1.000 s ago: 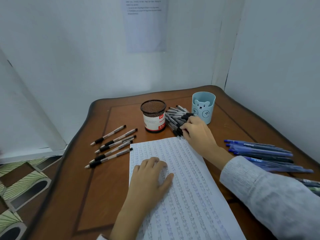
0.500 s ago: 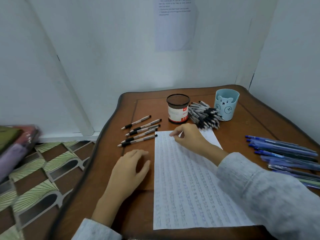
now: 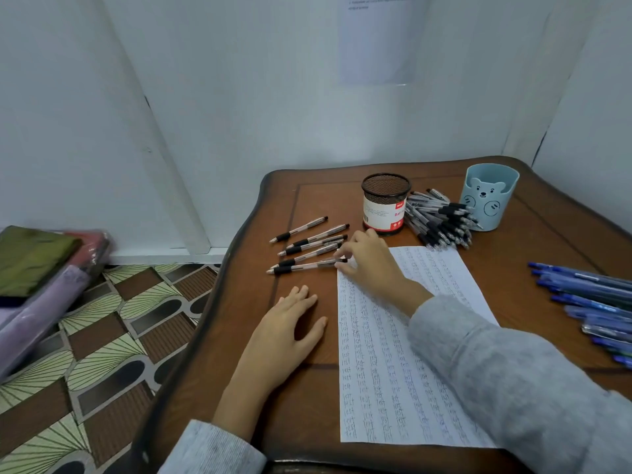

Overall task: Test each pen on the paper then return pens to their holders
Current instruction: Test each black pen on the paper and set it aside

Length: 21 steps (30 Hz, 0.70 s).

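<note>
Glossy wooden table (image 3: pixel 533 244); right hand (image 3: pixel 371 265) pinches slim black-grip pen (image 3: pixel 301 267).

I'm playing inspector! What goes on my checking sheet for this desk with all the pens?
Surface: brown table; paper on it, covered in pen marks.
Job's things: row of black pens left of the paper; pile of black pens between mesh holder and bear holder; blue pens at right.
Clutter: nothing seen.
Hands: left hand flat on the table, holding nothing; right hand pinches the row's nearest pen by its end.
Cables: nothing seen.
Surroundings: white walls, printed sheet on one, patterned floor, wrapped bundles at left.
</note>
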Each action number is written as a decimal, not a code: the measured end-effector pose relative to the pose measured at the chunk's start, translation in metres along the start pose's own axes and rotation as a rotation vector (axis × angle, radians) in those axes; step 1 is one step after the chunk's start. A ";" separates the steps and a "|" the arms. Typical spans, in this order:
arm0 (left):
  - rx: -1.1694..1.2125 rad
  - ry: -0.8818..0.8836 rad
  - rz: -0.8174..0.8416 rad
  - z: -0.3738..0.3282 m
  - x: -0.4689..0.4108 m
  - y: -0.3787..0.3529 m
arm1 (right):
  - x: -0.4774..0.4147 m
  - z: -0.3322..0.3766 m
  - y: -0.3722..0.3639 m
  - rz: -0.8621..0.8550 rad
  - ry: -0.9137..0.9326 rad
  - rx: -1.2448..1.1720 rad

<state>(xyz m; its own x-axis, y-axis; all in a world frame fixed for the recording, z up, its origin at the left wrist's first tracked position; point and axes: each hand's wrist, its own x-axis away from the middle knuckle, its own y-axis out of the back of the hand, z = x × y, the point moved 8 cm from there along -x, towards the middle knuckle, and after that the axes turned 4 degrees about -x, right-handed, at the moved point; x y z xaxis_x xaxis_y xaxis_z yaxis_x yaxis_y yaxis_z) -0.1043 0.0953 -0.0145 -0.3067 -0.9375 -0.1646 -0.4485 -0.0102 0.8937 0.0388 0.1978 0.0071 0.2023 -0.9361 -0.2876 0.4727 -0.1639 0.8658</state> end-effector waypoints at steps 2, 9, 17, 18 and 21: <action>-0.002 -0.002 -0.013 0.000 0.000 0.000 | 0.003 -0.008 0.008 -0.021 -0.029 -0.232; -0.059 -0.014 -0.029 -0.003 0.002 0.003 | 0.043 -0.061 0.063 -0.365 -0.396 -1.053; -0.206 -0.021 -0.182 -0.023 0.010 0.015 | 0.090 -0.111 0.090 -0.481 -0.724 -1.766; -0.197 -0.029 -0.201 -0.029 0.011 0.014 | 0.095 -0.112 0.090 -0.424 -0.720 -1.832; -0.165 -0.075 -0.225 -0.052 0.014 0.005 | 0.114 -0.116 0.097 -0.348 -0.705 -1.921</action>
<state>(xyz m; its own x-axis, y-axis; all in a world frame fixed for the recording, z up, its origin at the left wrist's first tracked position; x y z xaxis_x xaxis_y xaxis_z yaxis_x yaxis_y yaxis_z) -0.0666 0.0641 0.0092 -0.2784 -0.8770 -0.3916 -0.3715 -0.2777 0.8859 0.2071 0.1115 0.0105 -0.1424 -0.9534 0.2661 0.5983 -0.2971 -0.7441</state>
